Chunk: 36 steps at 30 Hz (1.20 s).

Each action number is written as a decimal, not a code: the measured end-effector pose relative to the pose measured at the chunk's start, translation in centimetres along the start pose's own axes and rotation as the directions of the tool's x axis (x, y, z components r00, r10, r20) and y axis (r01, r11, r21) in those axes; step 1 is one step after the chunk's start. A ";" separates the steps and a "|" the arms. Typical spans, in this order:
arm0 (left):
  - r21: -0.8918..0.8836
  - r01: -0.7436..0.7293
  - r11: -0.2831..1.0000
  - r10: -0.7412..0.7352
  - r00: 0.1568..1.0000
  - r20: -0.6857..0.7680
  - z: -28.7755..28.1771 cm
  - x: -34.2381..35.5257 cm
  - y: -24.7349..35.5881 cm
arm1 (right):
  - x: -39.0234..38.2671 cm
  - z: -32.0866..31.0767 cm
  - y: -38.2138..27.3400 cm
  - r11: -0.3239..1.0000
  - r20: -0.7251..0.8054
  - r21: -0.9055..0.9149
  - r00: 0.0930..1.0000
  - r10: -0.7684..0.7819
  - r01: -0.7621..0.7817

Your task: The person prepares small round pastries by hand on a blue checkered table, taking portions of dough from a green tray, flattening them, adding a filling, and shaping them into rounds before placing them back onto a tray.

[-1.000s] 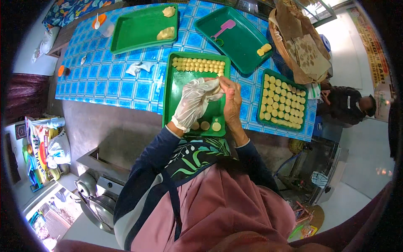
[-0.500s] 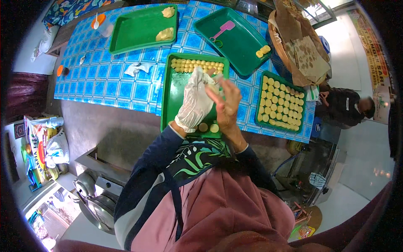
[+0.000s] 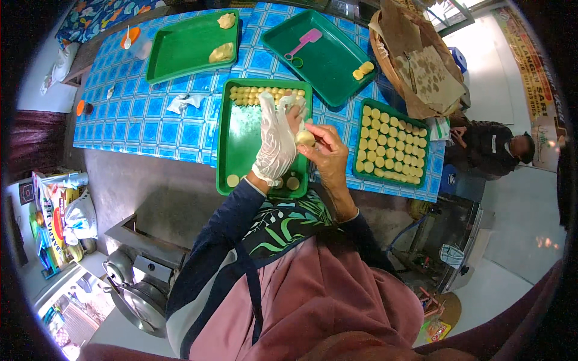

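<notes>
In my right hand (image 3: 330,153), which is bare, a round pale-yellow dough ball (image 3: 305,139) is pinched between thumb and fingers. Close beside it is my left hand (image 3: 276,144), in a white glove, its fingers stretched out and the palm turned toward the dough. Both hands are over a green tray (image 3: 238,147). Rows of small dough balls (image 3: 253,96) line its far end, partly hidden by my left fingers. Near its front edge lie a few flat round pieces (image 3: 233,180), some partly covered by the gloved wrist.
Right of my tray, another tray (image 3: 359,157) holds rows of round dough pieces. Behind are a dark green tray (image 3: 328,63) with a pink spatula (image 3: 310,37) and a green tray (image 3: 186,51) with dough lumps (image 3: 221,53). A person (image 3: 490,147) is at the far right.
My right hand has come away from the gloved palm, and the dough ball now shows in its fingers. The left hand has opened out. The whole view has shifted slightly.
</notes>
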<state>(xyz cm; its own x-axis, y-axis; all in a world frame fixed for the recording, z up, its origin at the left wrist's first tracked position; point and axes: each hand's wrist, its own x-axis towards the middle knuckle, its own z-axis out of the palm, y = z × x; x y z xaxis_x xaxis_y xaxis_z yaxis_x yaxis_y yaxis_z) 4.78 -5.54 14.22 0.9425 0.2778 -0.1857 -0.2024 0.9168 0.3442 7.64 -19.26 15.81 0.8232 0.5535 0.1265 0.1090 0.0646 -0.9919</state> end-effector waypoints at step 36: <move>0.494 0.020 0.869 0.096 0.974 -0.207 2.1 -0.7 -10.7 | 0.3 -10.2 4.9 0.872 -0.182 0.399 0.907 0.380 -0.285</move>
<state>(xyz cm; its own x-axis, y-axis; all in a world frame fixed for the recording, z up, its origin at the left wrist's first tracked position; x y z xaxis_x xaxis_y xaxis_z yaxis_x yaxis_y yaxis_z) 6.80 -16.11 12.58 0.8432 0.4175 -0.3387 -0.0259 0.6609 0.7500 14.05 -27.24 11.05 0.8896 0.3751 -0.2605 -0.3616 0.2300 -0.9035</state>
